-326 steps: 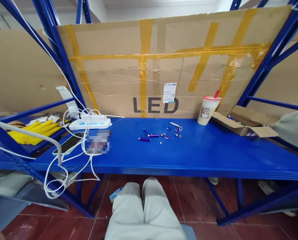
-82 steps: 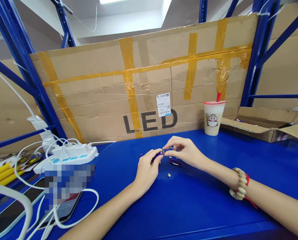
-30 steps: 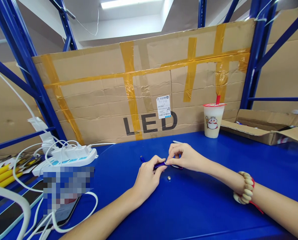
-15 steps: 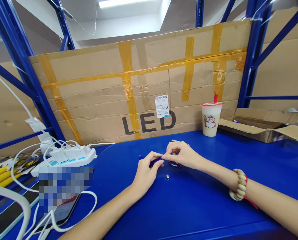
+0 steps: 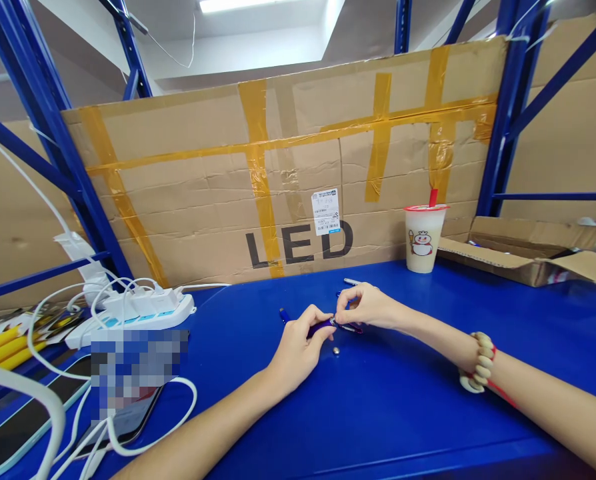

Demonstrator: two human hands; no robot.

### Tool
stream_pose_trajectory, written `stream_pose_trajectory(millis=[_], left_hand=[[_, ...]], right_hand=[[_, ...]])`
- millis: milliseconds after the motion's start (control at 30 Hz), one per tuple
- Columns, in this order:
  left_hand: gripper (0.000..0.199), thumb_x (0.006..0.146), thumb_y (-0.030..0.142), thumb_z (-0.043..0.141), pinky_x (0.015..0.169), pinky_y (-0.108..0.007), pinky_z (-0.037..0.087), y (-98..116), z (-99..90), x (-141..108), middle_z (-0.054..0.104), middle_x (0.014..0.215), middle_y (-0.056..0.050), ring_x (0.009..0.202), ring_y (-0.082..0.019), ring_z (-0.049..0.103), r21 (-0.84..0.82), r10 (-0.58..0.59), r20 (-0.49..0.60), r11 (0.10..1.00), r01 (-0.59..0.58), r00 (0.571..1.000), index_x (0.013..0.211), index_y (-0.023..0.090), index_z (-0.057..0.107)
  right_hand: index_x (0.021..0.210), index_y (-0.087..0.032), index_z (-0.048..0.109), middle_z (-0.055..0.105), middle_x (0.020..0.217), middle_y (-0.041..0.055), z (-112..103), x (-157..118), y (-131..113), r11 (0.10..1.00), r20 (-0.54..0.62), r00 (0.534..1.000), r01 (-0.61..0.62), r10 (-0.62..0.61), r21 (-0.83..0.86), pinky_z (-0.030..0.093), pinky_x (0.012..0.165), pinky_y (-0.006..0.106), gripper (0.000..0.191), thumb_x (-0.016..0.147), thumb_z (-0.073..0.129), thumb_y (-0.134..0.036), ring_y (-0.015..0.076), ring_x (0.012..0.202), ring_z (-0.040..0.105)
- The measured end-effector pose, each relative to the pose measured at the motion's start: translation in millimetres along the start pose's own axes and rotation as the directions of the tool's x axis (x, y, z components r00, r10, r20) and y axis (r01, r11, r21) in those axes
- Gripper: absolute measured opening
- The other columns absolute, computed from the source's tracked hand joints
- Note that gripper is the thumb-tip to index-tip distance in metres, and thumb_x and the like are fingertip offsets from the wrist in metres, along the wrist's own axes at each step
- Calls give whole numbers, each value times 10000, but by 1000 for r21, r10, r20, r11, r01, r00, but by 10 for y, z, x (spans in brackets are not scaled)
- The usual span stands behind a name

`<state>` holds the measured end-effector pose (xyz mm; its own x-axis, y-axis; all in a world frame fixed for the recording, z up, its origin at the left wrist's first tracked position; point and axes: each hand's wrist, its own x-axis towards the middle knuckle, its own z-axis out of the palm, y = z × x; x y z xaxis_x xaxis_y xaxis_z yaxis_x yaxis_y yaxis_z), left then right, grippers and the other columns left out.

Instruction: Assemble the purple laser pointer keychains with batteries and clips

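Over the blue tabletop, my left hand point(image 5: 298, 347) is closed around a dark blue-purple pen barrel point(image 5: 321, 327). My right hand point(image 5: 368, 305) pinches at the barrel's right end; whatever sits between its fingertips is too small to make out. Under the right hand lies a purple pen part with a silver edge point(image 5: 351, 328), partly covered. A slim silver piece point(image 5: 352, 282) rests just beyond that hand, partly hidden. Left of the fingers lies a blue pen part point(image 5: 284, 315). A small round metal piece point(image 5: 336, 351) sits on the table just in front of the hands.
A drink cup point(image 5: 423, 240) with a red straw stands at the back right, beside an open cardboard box point(image 5: 515, 260). To the left are a power strip point(image 5: 178, 312), white cables and phones point(image 5: 133, 427). A cardboard panel point(image 5: 203, 200) closes off the back.
The right fingertips have shifted slightly right and opened a small gap from the left fingers. More of the barrel's end shows. The left hand keeps its hold.
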<state>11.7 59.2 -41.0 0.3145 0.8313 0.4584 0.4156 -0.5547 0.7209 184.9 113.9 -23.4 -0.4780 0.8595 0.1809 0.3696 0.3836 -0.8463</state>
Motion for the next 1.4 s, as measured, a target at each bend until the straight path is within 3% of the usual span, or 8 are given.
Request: stream_pose_trajectory(millis=[233,467,600,700,767,933,1067,1400], left_hand=[[102,826,227,468,669,-213,461,-56,-3,-29,666,835,-10,794,-137,617,33,59,57,998,-61,997,861,188,556],[152,840,223,448,679,-213,456,-58,-13,-13,665,826,-17,756,-130,617,69,35,35,997,-37,999,907,180,577],[174,850,228,417,674,-220,446,-72,1,23,649,744,2,726,-130,607,126,-30,-14,992,31,999,924,197,572],[195,847,255,418,636,-217,428,-92,1,48,630,702,21,669,-123,584,179,-79,-51,980,87,996,952,218,579],[212,847,265,413,632,-215,420,-99,-5,57,619,687,23,647,-118,568,181,-87,-60,979,96,994,958,217,588],[257,857,272,382,643,-212,409,-84,-15,65,595,660,20,633,-114,537,127,-79,-64,988,86,995,949,199,610],[265,857,273,377,608,-212,390,-67,-6,68,558,616,20,597,-113,502,92,-71,-66,993,77,995,902,169,617],[269,876,274,358,650,-226,415,-32,-16,19,600,692,9,680,-133,548,135,-47,-15,990,48,999,978,214,600]], right_hand=[[558,-143,607,476,439,-53,40,15,115,998,91,996,-13,7,57,293,405,189,317,575,688,-449,46,410,385],[585,-143,617,454,437,-50,73,33,178,1000,51,998,23,-22,-16,278,402,192,384,624,645,-524,50,410,372],[607,-145,617,510,505,-23,108,14,100,995,-119,992,33,-44,-97,311,408,204,406,619,643,-550,63,421,408],[648,-149,649,579,671,19,126,-3,38,972,-265,946,141,-188,-186,352,437,220,395,606,664,-542,63,452,424],[694,-159,674,587,772,37,126,-9,22,946,-288,910,245,-300,-212,372,455,226,391,633,649,-545,59,464,422],[788,-204,715,558,825,38,75,-7,31,860,-168,869,399,-465,-317,391,482,224,339,720,601,-516,57,495,428],[860,-240,717,555,843,43,10,-2,42,761,-75,822,484,-565,-432,419,561,235,282,764,584,-469,102,638,514],[828,-239,719,548,838,51,-8,-37,47,701,-38,774,549,-632,-456,432,571,244,272,816,530,-435,100,624,508]])
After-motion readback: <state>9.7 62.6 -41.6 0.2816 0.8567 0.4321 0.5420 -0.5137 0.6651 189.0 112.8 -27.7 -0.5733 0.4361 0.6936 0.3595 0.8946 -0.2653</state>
